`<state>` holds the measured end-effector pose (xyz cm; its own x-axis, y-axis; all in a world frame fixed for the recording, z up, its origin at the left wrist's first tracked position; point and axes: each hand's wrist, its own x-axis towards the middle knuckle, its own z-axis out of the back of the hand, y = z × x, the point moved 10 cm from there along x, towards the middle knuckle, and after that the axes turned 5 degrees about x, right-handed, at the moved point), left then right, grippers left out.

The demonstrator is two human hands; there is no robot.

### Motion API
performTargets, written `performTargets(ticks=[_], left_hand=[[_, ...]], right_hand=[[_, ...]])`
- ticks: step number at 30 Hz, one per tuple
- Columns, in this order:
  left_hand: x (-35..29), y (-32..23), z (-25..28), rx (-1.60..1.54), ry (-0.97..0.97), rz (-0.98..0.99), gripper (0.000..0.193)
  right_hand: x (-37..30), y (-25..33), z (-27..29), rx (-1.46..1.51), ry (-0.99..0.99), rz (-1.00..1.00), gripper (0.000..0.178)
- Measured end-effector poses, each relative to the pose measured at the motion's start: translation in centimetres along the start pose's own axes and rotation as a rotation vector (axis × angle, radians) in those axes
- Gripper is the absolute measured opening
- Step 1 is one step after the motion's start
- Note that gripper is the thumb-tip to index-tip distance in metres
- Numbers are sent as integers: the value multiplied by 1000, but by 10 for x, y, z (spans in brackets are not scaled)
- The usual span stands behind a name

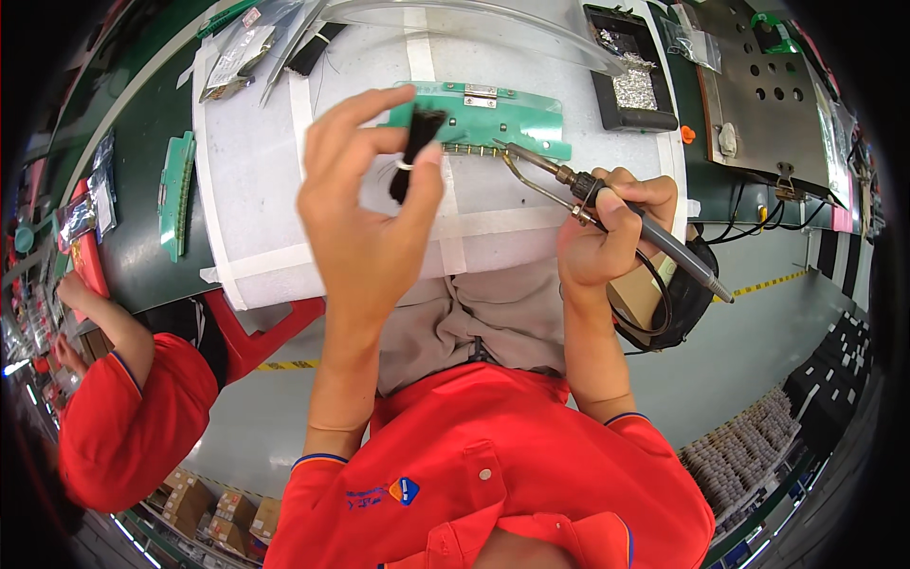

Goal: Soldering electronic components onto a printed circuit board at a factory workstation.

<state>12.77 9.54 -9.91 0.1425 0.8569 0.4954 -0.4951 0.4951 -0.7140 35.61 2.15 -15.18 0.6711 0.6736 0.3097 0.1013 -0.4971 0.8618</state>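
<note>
My left hand (365,213) pinches a short bundle of thin black wires (414,156), tied with a white band, above the mat. In my right hand (616,228) is a grey soldering iron (668,242) with a curved metal feed tube (531,180) along its shaft. Its tip points left, close to the front edge of a green fixture board (512,112). A silver hinge-like clip (481,93) sits at the board's back edge. Along its front runs a row of small brass-coloured parts (469,150). Whether the tip touches them I cannot tell.
A black tray (640,119) of crumpled silvery scraps stands at the back right, beside a perforated metal box (773,100). Another green fixture (175,194) lies left of the white padded mat (265,256). Clear tubing (493,11) arches across the back. A co-worker in red (133,408) sits at left.
</note>
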Motion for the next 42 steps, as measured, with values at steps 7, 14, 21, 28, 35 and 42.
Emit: performTargets(ticks=[7, 14, 21, 28, 35, 42], left_hand=[[-15, 21, -31, 97, 13, 49, 10], [-14, 21, -33, 101, 18, 51, 10], [-15, 22, -32, 80, 5, 66, 9], [-13, 17, -32, 130, 31, 49, 8], [-14, 19, -31, 130, 24, 56, 7], [-13, 18, -32, 127, 28, 58, 7]], right_hand=[[-1, -2, -4, 11, 34, -16, 12], [0, -3, -10, -6, 58, -31, 12], [0, -3, -12, -11, 57, -19, 12], [0, -2, -15, -27, 63, -28, 12], [0, -2, -19, -56, 75, -42, 12], [-1, -2, -22, 22, 162, -52, 13]])
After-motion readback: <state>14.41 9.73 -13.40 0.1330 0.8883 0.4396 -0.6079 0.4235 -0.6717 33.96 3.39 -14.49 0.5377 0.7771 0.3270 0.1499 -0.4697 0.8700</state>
